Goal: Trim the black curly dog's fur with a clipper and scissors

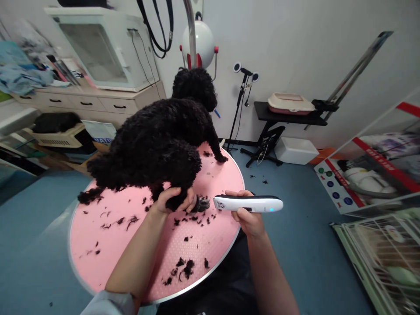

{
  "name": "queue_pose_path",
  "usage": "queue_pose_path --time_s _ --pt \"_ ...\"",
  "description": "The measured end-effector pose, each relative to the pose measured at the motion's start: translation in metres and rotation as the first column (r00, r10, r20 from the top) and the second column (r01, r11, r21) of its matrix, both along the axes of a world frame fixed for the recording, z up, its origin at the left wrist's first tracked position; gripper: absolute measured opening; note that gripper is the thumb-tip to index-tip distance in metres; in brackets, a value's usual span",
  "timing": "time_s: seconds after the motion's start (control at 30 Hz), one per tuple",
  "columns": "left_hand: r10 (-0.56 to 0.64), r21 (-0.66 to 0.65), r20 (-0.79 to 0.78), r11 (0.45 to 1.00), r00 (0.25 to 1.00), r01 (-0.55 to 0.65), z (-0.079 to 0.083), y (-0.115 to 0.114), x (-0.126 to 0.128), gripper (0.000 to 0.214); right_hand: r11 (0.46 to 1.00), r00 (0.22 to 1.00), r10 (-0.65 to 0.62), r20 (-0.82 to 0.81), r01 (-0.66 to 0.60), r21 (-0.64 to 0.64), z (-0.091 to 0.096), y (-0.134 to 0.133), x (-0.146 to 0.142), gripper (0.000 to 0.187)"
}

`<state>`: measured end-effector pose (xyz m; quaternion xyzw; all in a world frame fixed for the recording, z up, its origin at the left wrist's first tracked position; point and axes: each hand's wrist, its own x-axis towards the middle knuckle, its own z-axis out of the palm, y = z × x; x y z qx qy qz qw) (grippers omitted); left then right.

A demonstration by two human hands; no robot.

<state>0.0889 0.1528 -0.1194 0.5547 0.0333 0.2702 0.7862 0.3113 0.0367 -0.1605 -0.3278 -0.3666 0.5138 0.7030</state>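
A curly black dog (157, 135) stands on a round pink grooming table (108, 253), its head turned away from me. My left hand (170, 200) is closed around one of its hind legs, just above the paw (201, 204). In my right hand (248, 218) lies a white hair clipper (252, 203) with a blue light lit near its rear end. The clipper's blade end points left toward the paw, with a small gap between them. Loose tufts of black hair (187, 267) are scattered over the table.
A curved metal grooming arm (191, 35) rises behind the dog, beside black straps (164, 39). A white cabinet (95, 48) sits on drawers at left. Rightward are a black stand (241, 96), a litter tray (290, 103) and a wire cage (383, 258).
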Motion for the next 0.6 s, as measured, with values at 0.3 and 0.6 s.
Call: queue_pose_path --time_s 0.3,0.6 --pt "-0.009 0.043 -0.006 0.999 1.000 0.009 0.004 0.000 -0.001 0.045 0.999 0.986 0.026 0.164 -0.029 0.017 0.000 0.008 -0.004 0.039" --pt "-0.083 0.059 0.003 0.995 0.997 0.082 0.003 0.002 -0.003 0.042 0.995 0.965 0.098 0.244 -0.103 0.009 0.018 0.022 -0.008 0.038"
